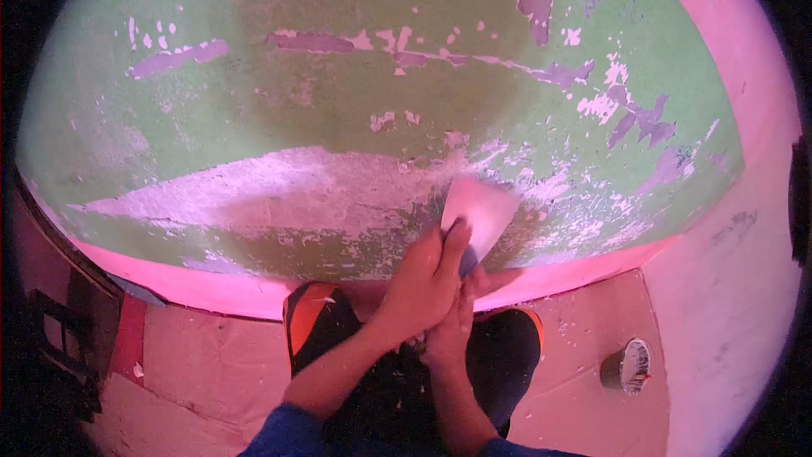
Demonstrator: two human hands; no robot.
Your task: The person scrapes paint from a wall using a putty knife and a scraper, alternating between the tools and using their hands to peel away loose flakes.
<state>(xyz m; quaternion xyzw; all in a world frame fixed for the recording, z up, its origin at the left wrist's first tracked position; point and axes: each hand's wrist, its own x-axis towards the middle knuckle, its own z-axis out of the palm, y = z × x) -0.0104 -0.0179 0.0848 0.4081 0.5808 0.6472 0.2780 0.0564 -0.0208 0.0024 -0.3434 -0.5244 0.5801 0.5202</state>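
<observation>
A wide putty knife rests with its blade against the lower part of a green painted wall. My left hand is closed around it just below the blade, with the thumb along its side. Lower down, my right hand is wrapped around the handle, close against the left one. A finger of the right hand sticks out to the right. Both hands hide most of the handle. Around the blade the paint is flaked and scratched, and a broad bare patch stretches to the left.
A small open pot with smeared insides stands on the covered floor at right. A pale wall runs along the right side. My knees are close to the pink lower band. A dark object is at left.
</observation>
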